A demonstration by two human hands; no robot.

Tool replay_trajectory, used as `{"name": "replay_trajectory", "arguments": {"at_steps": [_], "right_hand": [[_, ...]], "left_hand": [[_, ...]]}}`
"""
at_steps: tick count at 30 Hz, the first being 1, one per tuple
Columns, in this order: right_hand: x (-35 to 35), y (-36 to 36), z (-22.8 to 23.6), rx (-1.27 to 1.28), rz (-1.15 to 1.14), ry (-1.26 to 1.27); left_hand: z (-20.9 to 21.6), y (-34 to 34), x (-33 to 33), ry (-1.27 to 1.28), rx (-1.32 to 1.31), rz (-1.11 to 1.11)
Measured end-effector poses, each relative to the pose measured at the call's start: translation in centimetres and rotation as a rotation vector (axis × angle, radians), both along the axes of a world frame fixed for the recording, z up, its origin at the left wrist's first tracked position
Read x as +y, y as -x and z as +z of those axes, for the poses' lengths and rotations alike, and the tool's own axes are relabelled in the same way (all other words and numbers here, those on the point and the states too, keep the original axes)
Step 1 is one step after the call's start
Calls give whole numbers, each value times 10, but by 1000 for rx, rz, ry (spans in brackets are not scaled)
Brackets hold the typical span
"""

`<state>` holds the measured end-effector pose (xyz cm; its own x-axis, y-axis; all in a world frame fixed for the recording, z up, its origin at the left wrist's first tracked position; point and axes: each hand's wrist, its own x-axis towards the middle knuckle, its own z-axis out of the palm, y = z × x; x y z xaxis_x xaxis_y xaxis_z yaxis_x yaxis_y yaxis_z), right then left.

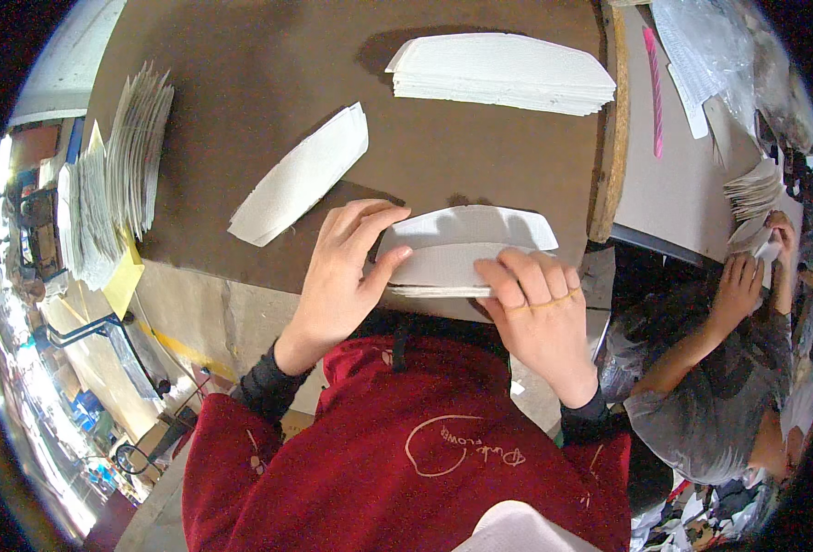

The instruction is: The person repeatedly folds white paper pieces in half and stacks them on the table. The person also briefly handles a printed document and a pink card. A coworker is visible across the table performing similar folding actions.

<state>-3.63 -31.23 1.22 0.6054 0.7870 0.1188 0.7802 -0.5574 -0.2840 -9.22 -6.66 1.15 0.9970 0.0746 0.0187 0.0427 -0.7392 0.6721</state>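
The right hand (540, 308) closes over the near edge of a stack of white sheets (439, 267) at a brown table (213, 101) — fingers curled on top — while the left hand (347, 262), thumb and forefinger parted, frames its nine o'clock end. From there, a thin bundle (301, 175) lies at ten, a thicker pile (508, 78) at twelve. The held layers sit unevenly, suggesting squaring is unfinished; which piles are done cannot be told.

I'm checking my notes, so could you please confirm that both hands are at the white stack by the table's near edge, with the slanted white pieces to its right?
The side is wrong: in the head view, the slanted white pieces lie left of the white stack, where the left hand and right hand are.
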Motion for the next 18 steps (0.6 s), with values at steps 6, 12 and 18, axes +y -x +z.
{"name": "replay_trajectory", "arguments": {"at_steps": [6, 12, 18], "right_hand": [[0, -7, 2, 81, 147, -99], [-14, 16, 3, 104, 186, -159], [-25, 21, 13, 162, 100, -167]], "left_hand": [[-2, 0, 4, 78, 103, 44], [1, -2, 1, 20, 107, -6], [3, -8, -2, -90, 114, -24]]}}
